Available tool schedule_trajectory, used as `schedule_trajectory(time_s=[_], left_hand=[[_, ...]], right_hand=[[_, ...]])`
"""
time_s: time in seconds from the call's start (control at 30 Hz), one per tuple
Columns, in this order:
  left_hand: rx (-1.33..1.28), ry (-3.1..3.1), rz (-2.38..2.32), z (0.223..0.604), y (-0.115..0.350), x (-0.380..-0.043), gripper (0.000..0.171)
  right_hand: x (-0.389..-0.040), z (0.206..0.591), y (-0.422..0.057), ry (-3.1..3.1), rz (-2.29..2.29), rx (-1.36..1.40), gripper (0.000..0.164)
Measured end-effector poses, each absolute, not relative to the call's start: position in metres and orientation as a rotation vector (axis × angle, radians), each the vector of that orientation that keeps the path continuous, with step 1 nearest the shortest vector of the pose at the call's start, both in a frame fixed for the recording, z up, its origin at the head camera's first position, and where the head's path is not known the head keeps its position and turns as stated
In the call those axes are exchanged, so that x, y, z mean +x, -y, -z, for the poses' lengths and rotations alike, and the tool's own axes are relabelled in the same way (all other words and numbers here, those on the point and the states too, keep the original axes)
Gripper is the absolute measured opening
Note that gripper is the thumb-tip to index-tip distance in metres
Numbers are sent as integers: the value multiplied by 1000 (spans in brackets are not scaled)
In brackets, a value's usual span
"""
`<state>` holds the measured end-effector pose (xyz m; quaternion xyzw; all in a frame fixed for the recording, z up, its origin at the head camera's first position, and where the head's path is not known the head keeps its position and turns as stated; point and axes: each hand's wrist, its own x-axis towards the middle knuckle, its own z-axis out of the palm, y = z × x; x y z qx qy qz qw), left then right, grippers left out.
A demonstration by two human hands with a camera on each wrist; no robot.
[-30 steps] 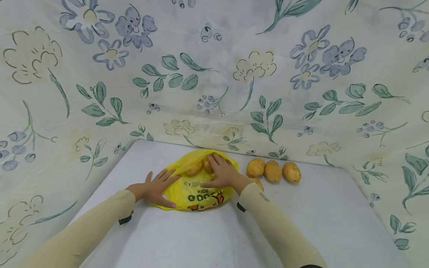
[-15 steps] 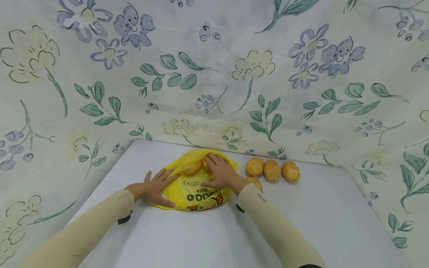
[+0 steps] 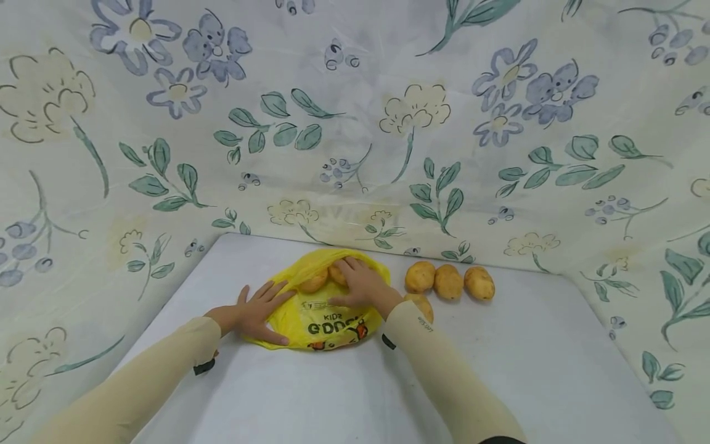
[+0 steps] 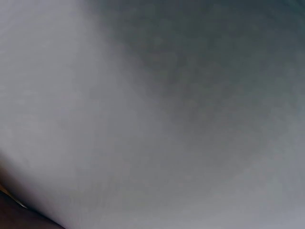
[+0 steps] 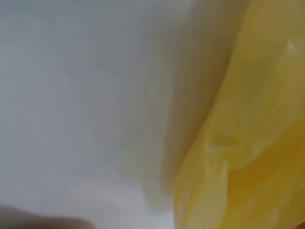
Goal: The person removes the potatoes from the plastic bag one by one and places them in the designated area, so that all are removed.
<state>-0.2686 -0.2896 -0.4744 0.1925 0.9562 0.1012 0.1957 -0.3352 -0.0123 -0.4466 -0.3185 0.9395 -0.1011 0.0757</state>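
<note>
A yellow plastic bag [image 3: 294,317] printed with dark letters and orange figures lies on the white table, its mouth toward the far side. Inside the mouth two potatoes show, one potato [image 3: 314,282] on the left and another potato [image 3: 336,275] partly under my right fingers. My left hand [image 3: 259,313] rests with spread fingers on the bag's left side. Reaching into the mouth from the right, my right hand [image 3: 363,287] lays its fingers on the potato, thumb held apart over the bag's front. In the right wrist view the crumpled bag [image 5: 267,124] fills the right side.
Three potatoes stand in a row right of the bag: a left potato [image 3: 420,277], a middle potato [image 3: 448,282] and a right potato [image 3: 479,283]. Another potato [image 3: 420,306] lies nearer, partly behind my right wrist. A floral cloth [image 3: 355,135] hangs behind the white table [image 3: 333,394].
My right hand has shifted slightly left and deeper into the bag's mouth, and the potatoes inside sit a little further left. My left hand has stayed in place.
</note>
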Motion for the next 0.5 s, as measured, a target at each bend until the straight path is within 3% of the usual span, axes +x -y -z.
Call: schedule_trajectory(time_s=[0.5], left_hand=[[530, -2667, -314, 467, 289, -265, 115]], right_hand=[[-338, 444, 16, -2793, 311, -871, 83]])
